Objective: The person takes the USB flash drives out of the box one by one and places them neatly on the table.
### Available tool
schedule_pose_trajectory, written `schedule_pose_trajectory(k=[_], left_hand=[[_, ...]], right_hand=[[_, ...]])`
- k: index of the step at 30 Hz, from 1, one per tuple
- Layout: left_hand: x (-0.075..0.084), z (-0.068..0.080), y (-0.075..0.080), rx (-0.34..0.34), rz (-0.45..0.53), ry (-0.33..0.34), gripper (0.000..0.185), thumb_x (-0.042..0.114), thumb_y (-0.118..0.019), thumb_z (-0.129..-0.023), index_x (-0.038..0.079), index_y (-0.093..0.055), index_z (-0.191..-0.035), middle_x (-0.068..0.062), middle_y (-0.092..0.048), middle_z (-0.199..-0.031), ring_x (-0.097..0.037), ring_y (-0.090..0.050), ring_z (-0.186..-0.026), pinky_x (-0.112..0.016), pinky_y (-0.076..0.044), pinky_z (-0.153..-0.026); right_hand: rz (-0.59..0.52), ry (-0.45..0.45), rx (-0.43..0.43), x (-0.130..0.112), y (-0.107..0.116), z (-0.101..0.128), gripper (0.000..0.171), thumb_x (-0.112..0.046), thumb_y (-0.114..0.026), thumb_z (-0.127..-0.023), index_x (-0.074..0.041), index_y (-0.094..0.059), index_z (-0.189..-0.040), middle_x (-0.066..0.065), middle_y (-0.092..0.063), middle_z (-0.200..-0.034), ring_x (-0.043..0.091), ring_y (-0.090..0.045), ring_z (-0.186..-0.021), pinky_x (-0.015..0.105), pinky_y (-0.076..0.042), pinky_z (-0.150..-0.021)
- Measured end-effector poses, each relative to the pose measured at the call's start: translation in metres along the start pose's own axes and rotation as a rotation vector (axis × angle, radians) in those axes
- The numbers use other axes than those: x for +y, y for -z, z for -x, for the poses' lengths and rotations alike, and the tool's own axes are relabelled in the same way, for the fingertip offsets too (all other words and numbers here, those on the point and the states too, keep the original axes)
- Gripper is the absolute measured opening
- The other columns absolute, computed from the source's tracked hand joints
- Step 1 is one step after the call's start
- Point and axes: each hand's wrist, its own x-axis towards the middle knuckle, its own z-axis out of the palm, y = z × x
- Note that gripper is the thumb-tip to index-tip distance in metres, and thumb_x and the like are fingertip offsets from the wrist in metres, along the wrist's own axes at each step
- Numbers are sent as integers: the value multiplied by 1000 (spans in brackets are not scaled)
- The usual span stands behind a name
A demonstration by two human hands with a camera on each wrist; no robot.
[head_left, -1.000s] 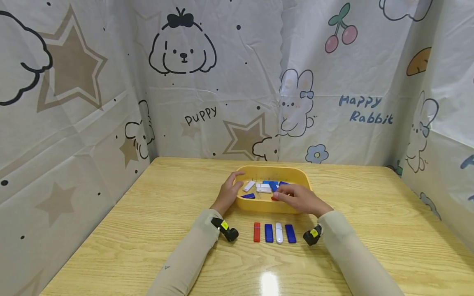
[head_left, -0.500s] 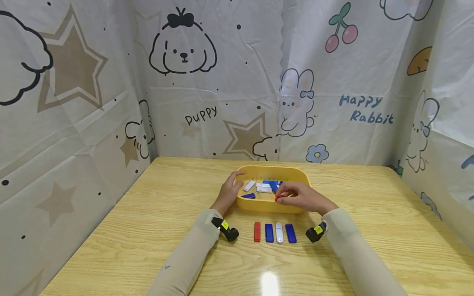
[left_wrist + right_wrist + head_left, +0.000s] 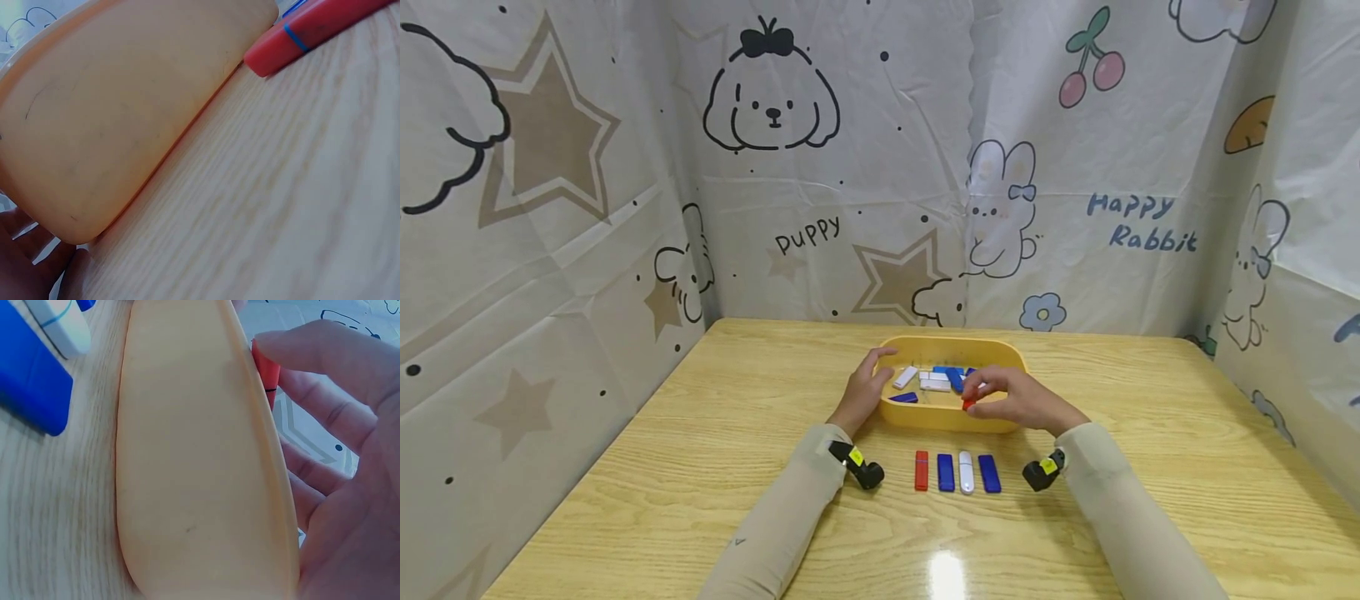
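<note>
Pinching small red stick (image 3: 968, 404) at tray's 5 o'clock rim, right hand (image 3: 1017, 400) has it between thumb and fingers. Left hand (image 3: 863, 390) curls over yellow tray (image 3: 925, 348) at 9 o'clock edge, gripping it. White and blue sticks (image 3: 938, 379) inside tray. Row of four sticks (image 3: 956, 472) on bench (image 3: 700, 433), 6 o'clock from tray.

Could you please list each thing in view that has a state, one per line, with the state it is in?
Left hand: holds the tray's left rim.
Right hand: pinches a red stick.
Red stick: pinched at the tray's front rim.
Yellow tray: upright on the table, holding blue and white sticks.
Four sticks in a row: flat on the table, capped.
</note>
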Motion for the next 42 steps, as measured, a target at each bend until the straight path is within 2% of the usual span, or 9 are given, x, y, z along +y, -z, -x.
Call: schedule_pose_trajectory(k=[8, 14, 20, 23, 30, 37, 42], left_hand=[[0, 1, 3, -2, -9, -5, 37, 16, -46, -97, 14, -52, -133, -7, -46, -145, -25, -33, -139, -48, -22, -114], [-1, 1, 4, -3, -11, 6, 37, 16, -46, -97, 15, -52, -133, -6, -46, -145, -25, -33, -139, -47, -22, -114], [0, 2, 6, 0, -8, 7, 37, 17, -46, -97, 15, -52, -133, -7, -45, -146, -25, -32, -139, -48, -22, -114], [0, 3, 6, 2, -11, 8, 37, 16, -46, -97, 14, -51, -134, -7, -45, -145, -25, -33, -139, -47, -22, -114], [1, 4, 7, 1, -16, 17, 37, 16, -46, -97, 14, -51, -134, -7, -45, -146, -25, -32, -139, -47, -22, -114], [2, 2, 5, 11, -10, 0, 38, 16, -46, -96, 12, -52, -134, -6, -47, -144, -25, -33, -139, -48, -22, -114], [0, 2, 1, 3, -13, -5, 36, 15, -46, -97, 13, -52, -133, -7, -47, -145, -26, -34, -138, -47, -23, -113]], right_hand=[[4, 2, 23, 1, -1, -1, 30, -27, -74, -84, -7, -67, -105, -1, -66, -105, 29, -55, -111, 60, -39, -98], [2, -28, 35, -1, -1, -2, 31, -27, -76, -83, -9, -67, -106, -2, -65, -108, 29, -54, -112, 60, -39, -98], [78, -48, 37, -3, -4, -4, 47, -33, -75, -82, -14, -64, -124, 6, -60, -121, 31, -50, -114, 60, -38, -98], [113, -66, 37, -4, -5, -3, 53, -34, -75, -82, -14, -62, -129, 7, -55, -122, 31, -48, -114, 60, -39, -97], [156, -85, 75, -8, -4, 0, 39, -34, -75, -81, -21, -68, -117, 2, -57, -114, 31, -50, -109, 55, -42, -93], [122, -41, 125, -11, -4, 0, 36, -25, -76, -81, -15, -65, -113, 2, -61, -113, 36, -53, -111, 57, -38, -101], [124, -25, 182, -11, -5, 1, 44, -18, -76, -80, -6, -61, -120, 7, -61, -115, 36, -57, -108, 53, -41, -101]])
